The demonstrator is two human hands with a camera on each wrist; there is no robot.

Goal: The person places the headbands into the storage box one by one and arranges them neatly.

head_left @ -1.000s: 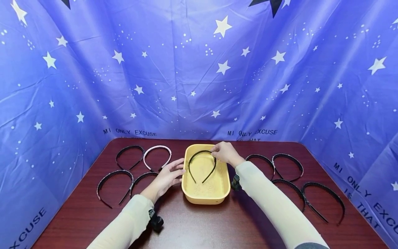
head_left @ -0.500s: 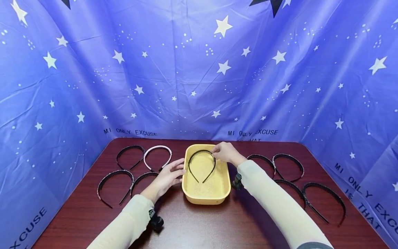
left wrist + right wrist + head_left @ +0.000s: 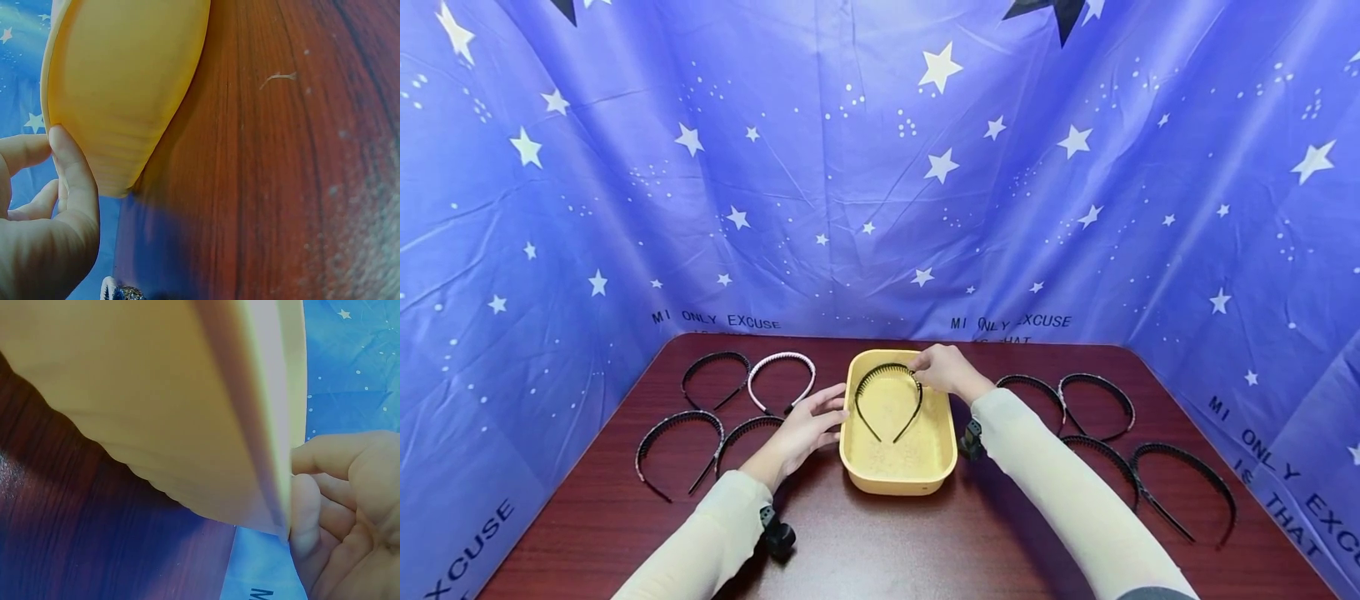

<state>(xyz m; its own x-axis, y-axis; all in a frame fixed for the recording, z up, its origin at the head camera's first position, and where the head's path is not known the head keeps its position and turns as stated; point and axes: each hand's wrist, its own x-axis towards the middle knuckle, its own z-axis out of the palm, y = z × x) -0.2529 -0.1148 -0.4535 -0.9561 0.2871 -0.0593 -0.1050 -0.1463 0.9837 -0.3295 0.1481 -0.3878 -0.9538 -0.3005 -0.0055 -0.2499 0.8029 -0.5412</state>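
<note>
A black toothed headband lies in or just above a yellow plastic tub, its two ends toward the near side. At the tub's far right corner my right hand pinches the headband's right side. In the right wrist view, the tub's wall hides the headband from the curled fingers of my right hand. My left hand, fingers spread, touches the tub's left rim. The left wrist view has my left hand with its fingertips against the rim of the yellow wall.
On the left of the dark red table lie several headbands, including a white-and-pink one and a black one. More black headbands, such as this headband, lie on the right, partly behind the right sleeve. A star-patterned blue curtain encloses the table.
The headband in the tub has shifted slightly, its ends now a little farther right. Both hands stay almost where they were, and the tub has not visibly moved.
</note>
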